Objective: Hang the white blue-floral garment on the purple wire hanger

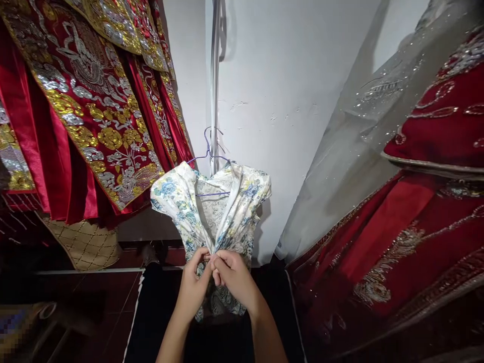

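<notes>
A white short-sleeved blouse with blue and yellow flowers hangs on a thin purple wire hanger in the middle of the view. Its neckline is spread in a V, and the hanger's lower bar shows inside it. My left hand pinches the blouse front at the bottom of the V. Right beside it, my right hand pinches the opposite front edge, with the fingertips of both hands meeting. Whether a button or other fastener lies between the fingers is hidden. The blouse's lower part hangs below my hands.
A red gown with gold and silver embroidery hangs at left. Another red embroidered dress and a sheer sparkling veil fill the right. A metal pole stands before the white wall. At lower left is a wooden stool-like piece.
</notes>
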A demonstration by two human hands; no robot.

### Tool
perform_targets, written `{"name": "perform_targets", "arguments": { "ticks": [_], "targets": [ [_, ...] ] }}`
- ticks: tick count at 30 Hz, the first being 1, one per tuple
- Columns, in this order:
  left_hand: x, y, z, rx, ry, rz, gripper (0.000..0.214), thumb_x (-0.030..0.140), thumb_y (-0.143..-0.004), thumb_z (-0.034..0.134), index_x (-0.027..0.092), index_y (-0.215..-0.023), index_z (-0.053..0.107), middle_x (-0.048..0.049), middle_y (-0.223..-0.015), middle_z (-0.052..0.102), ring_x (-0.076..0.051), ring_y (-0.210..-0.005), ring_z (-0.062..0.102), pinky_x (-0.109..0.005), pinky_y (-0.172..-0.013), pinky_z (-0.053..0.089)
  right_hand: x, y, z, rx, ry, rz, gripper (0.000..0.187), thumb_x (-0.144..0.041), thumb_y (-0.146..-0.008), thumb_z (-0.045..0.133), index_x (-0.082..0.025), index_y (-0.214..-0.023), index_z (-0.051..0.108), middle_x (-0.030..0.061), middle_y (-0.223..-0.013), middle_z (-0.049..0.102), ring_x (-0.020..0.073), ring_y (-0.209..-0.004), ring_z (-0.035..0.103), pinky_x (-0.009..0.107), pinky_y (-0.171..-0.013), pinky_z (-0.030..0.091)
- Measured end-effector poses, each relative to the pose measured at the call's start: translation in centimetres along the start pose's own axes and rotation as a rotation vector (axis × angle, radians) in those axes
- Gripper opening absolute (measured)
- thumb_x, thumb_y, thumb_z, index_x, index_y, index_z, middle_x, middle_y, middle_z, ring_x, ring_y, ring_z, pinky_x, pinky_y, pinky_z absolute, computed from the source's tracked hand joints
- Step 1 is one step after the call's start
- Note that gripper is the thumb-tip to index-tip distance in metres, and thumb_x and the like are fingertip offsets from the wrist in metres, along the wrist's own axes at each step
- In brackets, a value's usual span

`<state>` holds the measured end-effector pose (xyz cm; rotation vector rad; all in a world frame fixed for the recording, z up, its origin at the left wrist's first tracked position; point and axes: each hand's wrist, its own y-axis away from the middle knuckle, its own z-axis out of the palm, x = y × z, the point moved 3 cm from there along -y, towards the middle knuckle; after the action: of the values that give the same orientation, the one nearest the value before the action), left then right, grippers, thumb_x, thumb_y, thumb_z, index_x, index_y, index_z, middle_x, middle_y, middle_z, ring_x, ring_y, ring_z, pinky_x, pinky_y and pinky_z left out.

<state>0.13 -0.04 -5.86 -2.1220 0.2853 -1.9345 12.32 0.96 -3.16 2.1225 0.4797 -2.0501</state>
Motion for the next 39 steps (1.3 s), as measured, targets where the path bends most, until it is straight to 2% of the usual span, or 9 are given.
{"name": "perform_targets", "arguments": {
  "ticks": [5,9,15,19,23,28,31,35,39],
  "targets": [
    [0.4,-0.1,-0.1,0.045,-0.02,0.052,0.016,0.034,-0.093,0.054,0.019,-0.089,0.059,0.0002,-0.074,0.059,-0.016,-0.069,0.056,-0.024,-0.068,0.045,0.4,-0.3,0.7,0.029,-0.166,0.023,0.03,-0.038,-0.092,0.051,-0.017,-0.072,0.058,-0.0041,-0.051,0.051,0.0076,-0.044,0.04,0.021,-0.047,0.031],
    [-0.4,0.0,-0.2,0.025,-0.107,0.097,0.015,0.032,-0.093,0.054,0.019,-0.086,0.059,-0.0011,-0.078,0.06,-0.017,-0.075,0.057,-0.025,-0.072,0.045,-0.9,-2.7,-0.8,0.144,-0.254,0.079,0.028,-0.039,-0.086,0.057,-0.015,-0.072,0.061,-0.0051,-0.047,0.05,0.006,-0.04,0.036,0.019,-0.041,0.028],
    [-3.2,-0.8,0.0,-0.004,-0.277,0.125,0.018,0.033,-0.094,0.05,0.019,-0.084,0.056,-0.0009,-0.074,0.054,-0.017,-0.072,0.054,-0.026,-0.069,0.042,-13.2,-10.4,-4.6,0.216,-0.084,-0.114,0.022,-0.02,-0.084,0.058,-0.012,-0.063,0.06,-0.0026,-0.046,0.055,0.0034,-0.036,0.039,0.015,-0.037,0.026],
    [-3.0,-1.7,-0.3,-0.089,-0.352,0.137,0.019,0.034,-0.095,0.048,0.02,-0.083,0.054,-0.001,-0.075,0.055,-0.017,-0.073,0.055,-0.027,-0.07,0.043,-18.0,-12.3,-3.6,0.194,-0.043,-0.268,0.023,-0.02,-0.088,0.051,-0.013,-0.069,0.061,-0.0025,-0.047,0.057,0.0038,-0.035,0.04,0.015,-0.037,0.027],
    [0.7,-4.2,-1.9,-0.2,-0.39,0.201,0.016,0.034,-0.095,0.052,0.02,-0.093,0.06,-0.003,-0.085,0.063,-0.018,-0.081,0.061,-0.029,-0.075,0.047,-15.9,-11.7,-2.8,0.149,0.033,-0.321,0.022,-0.026,-0.089,0.052,-0.015,-0.073,0.062,-0.0027,-0.05,0.059,0.0059,-0.038,0.044,0.017,-0.04,0.032],
    [10.3,-10.8,-4.5,0.053,-0.389,0.523,0.039,0.029,-0.096,0.052,0.023,-0.135,0.05,-0.0059,-0.103,0.066,-0.017,-0.087,0.063,-0.031,-0.082,0.049,-14.1,-11.0,-3.0,0.167,0.12,-0.335,0.022,-0.026,-0.089,0.051,-0.016,-0.071,0.06,-0.0036,-0.048,0.057,0.0077,-0.039,0.045,0.019,-0.043,0.033],
    [14.6,-14.5,-4.8,0.033,-0.586,0.694,0.025,0.028,-0.095,0.052,0.021,-0.118,0.062,-0.0068,-0.104,0.067,-0.018,-0.088,0.061,-0.032,-0.082,0.047,-14.5,-10.9,-3.1,0.166,0.15,-0.39,0.021,-0.027,-0.089,0.05,-0.017,-0.073,0.06,-0.0038,-0.049,0.057,0.0083,-0.041,0.046,0.019,-0.044,0.033],
    [16.0,-16.2,-4.3,-0.049,-0.718,0.781,0.016,0.028,-0.095,0.052,0.018,-0.092,0.064,-0.0056,-0.092,0.065,-0.019,-0.086,0.059,-0.031,-0.081,0.045,-12.9,-12.1,-3.7,0.207,0.182,-0.408,0.024,-0.035,-0.088,0.054,-0.017,-0.075,0.06,-0.0038,-0.05,0.055,0.0094,-0.043,0.046,0.021,-0.045,0.033],
    [15.2,-16.0,-5.7,0.136,-0.537,0.721,0.017,0.03,-0.095,0.054,0.018,-0.087,0.062,-0.0028,-0.085,0.064,-0.017,-0.082,0.059,-0.029,-0.078,0.045,-8.3,-13.2,-4.0,0.235,0.262,-0.287,0.023,-0.035,-0.085,0.056,-0.017,-0.07,0.061,-0.0039,-0.049,0.054,0.0098,-0.042,0.044,0.022,-0.044,0.03]
  ]
}}
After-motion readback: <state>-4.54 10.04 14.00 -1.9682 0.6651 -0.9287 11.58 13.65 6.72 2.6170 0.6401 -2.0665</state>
